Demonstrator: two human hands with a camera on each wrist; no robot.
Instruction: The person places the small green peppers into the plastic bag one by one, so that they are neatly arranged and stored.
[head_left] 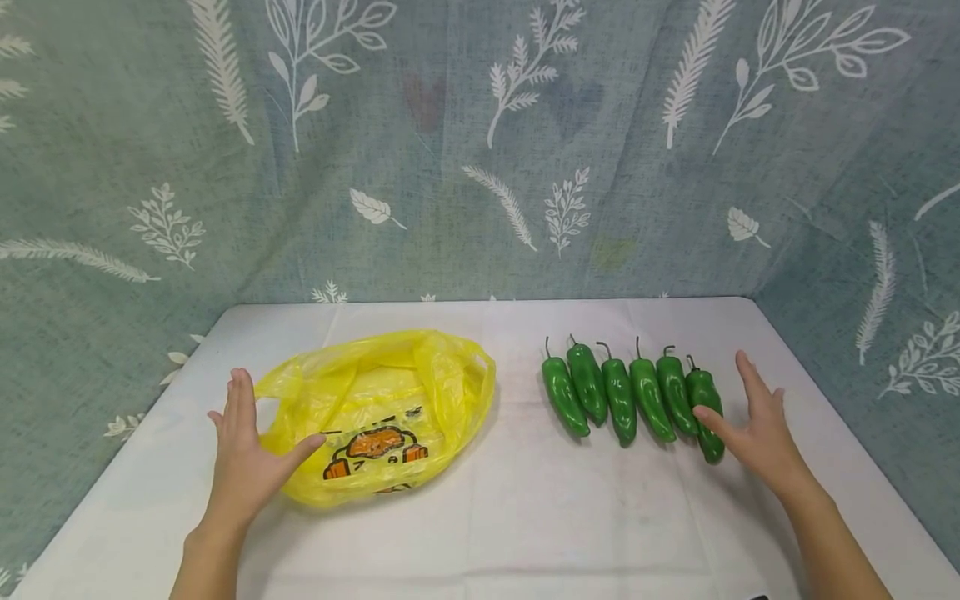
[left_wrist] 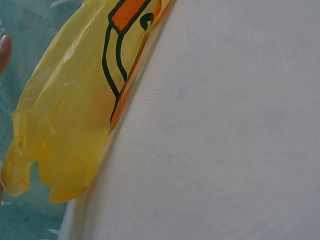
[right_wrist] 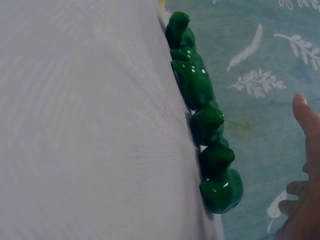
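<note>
A yellow plastic bag (head_left: 375, 417) with an orange and black cartoon print lies on the left half of the table, its mouth spread wide. My left hand (head_left: 247, 458) is at the bag's left side, fingers extended and thumb apart, holding nothing. Several green peppers (head_left: 619, 400) lie in a row to the right, stems pointing away from me. Over the rightmost pepper (head_left: 705, 400) reaches the thumb of my right hand (head_left: 761, 433); whether it touches is unclear. That hand's fingers are spread. The right wrist view shows the pepper row (right_wrist: 207, 125) end-on, beside the hand (right_wrist: 305, 175).
A white cloth (head_left: 525, 517) covers the table. Behind it and along both sides hangs a green curtain (head_left: 435, 208) with white leaf patterns. At the bottom edge, a small dark-edged object (head_left: 760, 597) is barely visible.
</note>
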